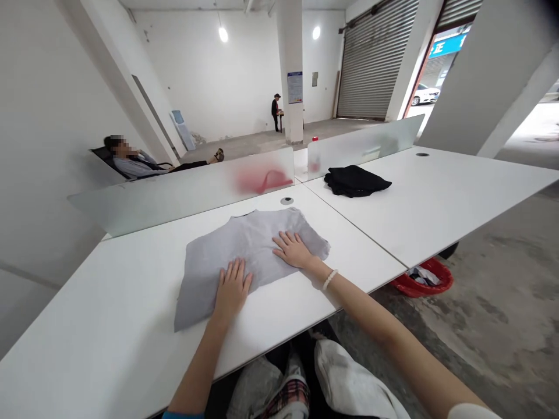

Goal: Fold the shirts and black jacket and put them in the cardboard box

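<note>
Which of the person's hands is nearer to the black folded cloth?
Right. The right hand lies flat on the grey cloth, on the side toward the black cloth. The left hand rests on it further left, closer to the person.

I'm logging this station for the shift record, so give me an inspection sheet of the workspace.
Surface: white table, smooth.
Job's things: grey garment spread flat.
Clutter: folded black cloth on the next table; red basket on the floor.
Grippers: left hand and right hand flat on the grey garment, open.
Cables: nothing seen.
Surroundings: frosted dividers; a reclining person; a standing person by the pillar.
</note>
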Tool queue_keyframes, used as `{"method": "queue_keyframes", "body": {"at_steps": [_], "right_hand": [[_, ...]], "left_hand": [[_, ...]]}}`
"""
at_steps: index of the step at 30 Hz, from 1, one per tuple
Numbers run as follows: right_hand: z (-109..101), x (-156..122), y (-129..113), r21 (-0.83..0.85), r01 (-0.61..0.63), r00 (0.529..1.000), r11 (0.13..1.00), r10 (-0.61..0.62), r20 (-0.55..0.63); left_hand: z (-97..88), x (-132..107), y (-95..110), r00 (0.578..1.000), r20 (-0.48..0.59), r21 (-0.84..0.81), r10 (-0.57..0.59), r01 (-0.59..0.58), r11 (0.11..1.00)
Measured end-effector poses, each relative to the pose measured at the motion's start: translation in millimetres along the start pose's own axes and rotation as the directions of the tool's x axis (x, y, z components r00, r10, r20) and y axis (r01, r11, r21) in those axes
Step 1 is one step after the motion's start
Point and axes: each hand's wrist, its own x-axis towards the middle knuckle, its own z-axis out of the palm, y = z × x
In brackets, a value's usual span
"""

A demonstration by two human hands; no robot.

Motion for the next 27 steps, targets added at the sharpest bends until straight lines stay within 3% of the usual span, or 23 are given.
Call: {"method": "queue_keyframes", "body": {"at_steps": [3,5,7,10,19,24,27], "right_hand": [[2.3,-1.6,16.3,0.006,0.002,1.000,1.000,-0.002,-0.013],[0.6,-1.8,27.7,-0.003,-0.044,0.999,0.999,0.044,-0.014],[-0.3,-2.4,35.8,-0.015,-0.092,0.996,0.996,0.092,-0.015],[0.6,-4.3,39.9,-0.022,-0.121,0.993,0.992,0.121,-0.017],[-7.1,-28.3,35.5,-0.020,-0.147,0.988,0.989,0.148,0.051],[-11.9,-80.4,35.7,-0.009,-0.155,0.987,0.988,0.155,0.039],[-14.9,-116.2,37.1,0.026,-0.164,0.986,0.986,0.164,0.005]], "left_hand": [[-15.3,1.5,-25.7,1.000,0.010,0.250,-0.020,0.017,0.968],[-34.2,4.9,-47.2,0.987,-0.032,0.396,-0.156,0.156,0.905],[-50.5,6.2,-65.1,0.955,-0.075,0.468,-0.289,0.289,0.835],[-61.9,3.4,-76.7,0.942,-0.086,0.523,-0.325,0.320,0.790],[-57.5,-28.5,-48.1,0.961,-0.076,0.491,-0.265,0.267,0.829],[-55.4,-69.6,-36.9,0.939,-0.098,0.295,-0.328,0.343,0.892],[-54.1,-100.4,-38.2,0.947,-0.111,0.117,-0.301,0.313,0.943]]}}
